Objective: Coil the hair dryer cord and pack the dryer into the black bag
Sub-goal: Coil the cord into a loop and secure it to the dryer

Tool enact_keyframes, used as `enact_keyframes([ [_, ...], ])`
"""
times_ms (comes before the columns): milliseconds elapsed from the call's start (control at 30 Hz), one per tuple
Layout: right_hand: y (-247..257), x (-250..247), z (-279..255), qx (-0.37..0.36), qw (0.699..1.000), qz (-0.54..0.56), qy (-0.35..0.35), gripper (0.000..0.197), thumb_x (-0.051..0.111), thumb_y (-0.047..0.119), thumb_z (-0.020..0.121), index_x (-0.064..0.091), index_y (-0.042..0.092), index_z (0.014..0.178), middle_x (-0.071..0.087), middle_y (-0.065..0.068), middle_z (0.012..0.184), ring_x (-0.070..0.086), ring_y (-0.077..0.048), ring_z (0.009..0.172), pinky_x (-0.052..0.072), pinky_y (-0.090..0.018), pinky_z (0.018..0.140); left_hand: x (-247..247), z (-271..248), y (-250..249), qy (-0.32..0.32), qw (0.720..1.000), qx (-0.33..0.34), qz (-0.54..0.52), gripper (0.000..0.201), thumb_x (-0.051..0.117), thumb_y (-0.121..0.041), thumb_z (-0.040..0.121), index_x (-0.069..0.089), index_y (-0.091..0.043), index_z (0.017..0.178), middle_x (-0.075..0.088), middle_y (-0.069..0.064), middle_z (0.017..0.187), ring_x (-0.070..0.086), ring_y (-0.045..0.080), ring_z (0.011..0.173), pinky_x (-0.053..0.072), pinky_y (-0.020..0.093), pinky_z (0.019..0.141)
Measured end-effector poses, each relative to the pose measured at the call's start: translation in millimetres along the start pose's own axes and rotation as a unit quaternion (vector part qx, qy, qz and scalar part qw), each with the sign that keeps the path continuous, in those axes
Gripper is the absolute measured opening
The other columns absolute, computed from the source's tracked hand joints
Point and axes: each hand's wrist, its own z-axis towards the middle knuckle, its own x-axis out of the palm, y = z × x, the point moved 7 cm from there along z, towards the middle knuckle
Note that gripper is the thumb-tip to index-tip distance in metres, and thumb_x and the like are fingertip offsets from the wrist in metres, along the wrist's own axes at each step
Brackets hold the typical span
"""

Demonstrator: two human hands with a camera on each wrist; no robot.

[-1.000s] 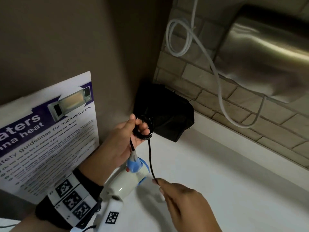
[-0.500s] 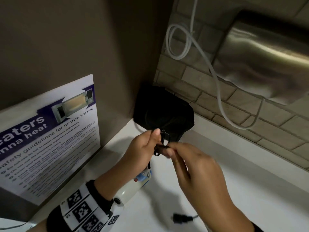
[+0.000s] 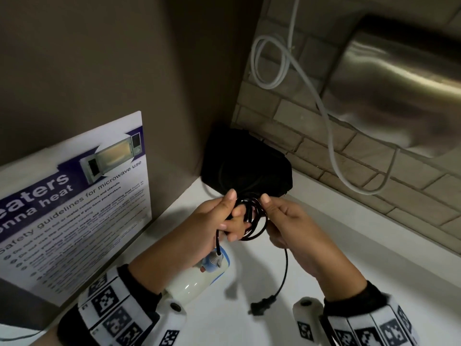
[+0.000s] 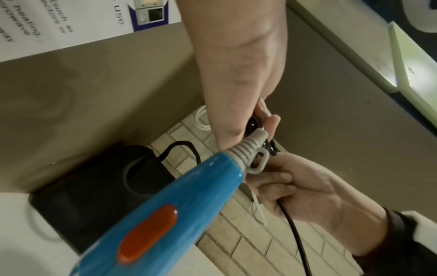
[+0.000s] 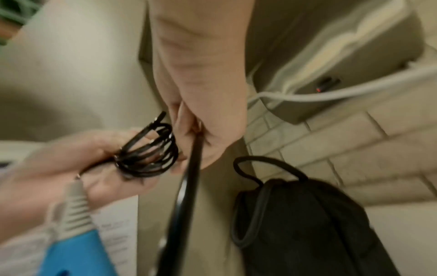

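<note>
Left hand (image 3: 219,218) pinches the coil (image 3: 252,218) at frame centre, right hand (image 3: 287,221) grips the springy, slick cord (image 3: 285,268); light dryer (image 3: 199,275) dangles lower left, so take its handle, bag (image 3: 247,163) above.

bag (image 3: 245,163) behind hands, poster (image 3: 74,208) left — dryer (image 3: 199,278) below

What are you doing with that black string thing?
It is the hair dryer's cord. The left hand holds the loops already wound, and the right hand feeds in the rest. The plug dangles loose above the white counter. The blue and white dryer hangs under the left hand. The black bag waits in the corner.
</note>
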Motion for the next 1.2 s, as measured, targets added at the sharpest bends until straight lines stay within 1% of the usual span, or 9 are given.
enact_keyframes([
  [100, -9.2, 6.3, -2.7, 0.062, 0.989, 0.118, 0.057, 0.036, 0.048, 0.035, 0.095, 0.057, 0.000, 0.091, 0.043, -0.007, 0.069, 0.018, -0.005, 0.041, 0.018, -0.016, 0.038, -1.0, 2.6, 0.1, 0.003, 0.999, -0.008, -0.043, 0.036, 0.036, -0.043, 0.091, 0.044, -0.017, 0.067, 0.026, -0.009, 0.049, 0.033, 0.012, 0.050, 0.048, 0.029, 0.096],
  [200, -15.2, 9.7, -6.2, 0.125, 0.957, 0.243, 0.100, 0.029, 0.052, 0.034, 0.091, 0.055, 0.006, 0.099, 0.046, -0.014, 0.080, 0.023, -0.002, 0.038, 0.019, -0.012, 0.034, -0.5, 2.6, 4.9, 0.013, 0.998, -0.020, -0.054, 0.035, 0.035, -0.042, 0.092, 0.042, -0.015, 0.071, 0.024, -0.006, 0.052, 0.035, 0.011, 0.051, 0.050, 0.024, 0.090],
  [333, -14.9, 11.8, -10.1, 0.160, 0.932, 0.296, 0.135, 0.030, 0.049, 0.033, 0.093, 0.061, 0.006, 0.096, 0.063, -0.006, 0.080, 0.027, 0.000, 0.034, 0.018, -0.010, 0.033, -4.5, 1.9, 7.3, 0.004, 0.996, -0.041, -0.081, 0.034, 0.039, -0.042, 0.089, 0.042, -0.013, 0.070, 0.024, -0.006, 0.054, 0.034, 0.010, 0.049, 0.045, 0.014, 0.055],
  [567, -4.0, 32.2, -22.2, 0.179, 0.875, 0.363, 0.264, 0.034, 0.042, 0.035, 0.097, 0.065, 0.010, 0.089, 0.053, 0.004, 0.068, 0.017, -0.004, 0.037, 0.022, -0.009, 0.031, -1.1, 1.5, 9.5, 0.021, 0.993, -0.063, -0.094, 0.040, 0.041, -0.045, 0.095, 0.044, -0.010, 0.076, 0.029, -0.007, 0.050, 0.037, 0.007, 0.047, 0.040, 0.015, 0.051],
  [700, -8.1, 31.8, -18.2, 0.180, 0.877, 0.371, 0.246, 0.027, 0.052, 0.033, 0.091, 0.062, 0.014, 0.075, 0.041, 0.009, 0.057, 0.016, -0.004, 0.036, 0.022, -0.011, 0.031, 0.4, -2.5, 8.5, 0.077, 0.990, -0.075, -0.089, 0.035, 0.036, -0.043, 0.093, 0.049, -0.017, 0.073, 0.031, -0.009, 0.054, 0.042, 0.007, 0.054, 0.029, 0.021, 0.058],
  [800, -11.9, 33.8, -15.7, 0.168, 0.879, 0.378, 0.238, 0.023, 0.061, 0.032, 0.087, 0.064, 0.014, 0.075, 0.042, 0.008, 0.057, 0.021, -0.001, 0.033, 0.022, -0.011, 0.032, -2.9, -4.9, 7.2, 0.091, 0.991, -0.066, -0.074, 0.033, 0.035, -0.040, 0.094, 0.050, -0.017, 0.075, 0.032, -0.009, 0.056, 0.042, 0.008, 0.057, 0.030, 0.021, 0.056],
  [967, -14.2, 15.7, -11.0, 0.054, 0.970, 0.199, 0.128, 0.031, 0.043, 0.022, 0.097, 0.072, 0.012, 0.097, 0.063, 0.003, 0.072, 0.020, -0.004, 0.041, 0.020, -0.014, 0.038, -10.1, -4.3, 8.7, 0.065, 0.990, -0.053, -0.109, 0.029, 0.037, -0.038, 0.093, 0.046, -0.017, 0.075, 0.033, -0.010, 0.054, 0.040, 0.008, 0.055, 0.029, 0.021, 0.058],
  [1033, -21.1, 8.1, -12.9, 0.012, 0.995, 0.071, 0.064, 0.030, 0.043, 0.022, 0.099, 0.072, 0.015, 0.101, 0.060, 0.010, 0.060, 0.020, -0.006, 0.043, 0.020, -0.016, 0.042, -17.4, 0.5, 9.3, 0.030, 0.988, -0.049, -0.145, 0.028, 0.040, -0.038, 0.091, 0.045, -0.018, 0.073, 0.035, -0.010, 0.052, 0.040, 0.007, 0.052, 0.028, 0.023, 0.063],
  [1200, -43.4, 5.0, -26.3, -0.052, 0.985, -0.163, -0.026, 0.027, 0.048, 0.023, 0.098, 0.066, 0.038, 0.109, 0.053, 0.010, 0.052, 0.039, -0.002, 0.045, 0.032, -0.011, 0.052, -30.4, 9.6, 10.0, -0.076, 0.976, -0.033, -0.203, 0.033, 0.040, -0.035, 0.098, 0.043, -0.017, 0.071, 0.036, -0.008, 0.050, 0.043, 0.007, 0.049, 0.030, 0.025, 0.071],
])
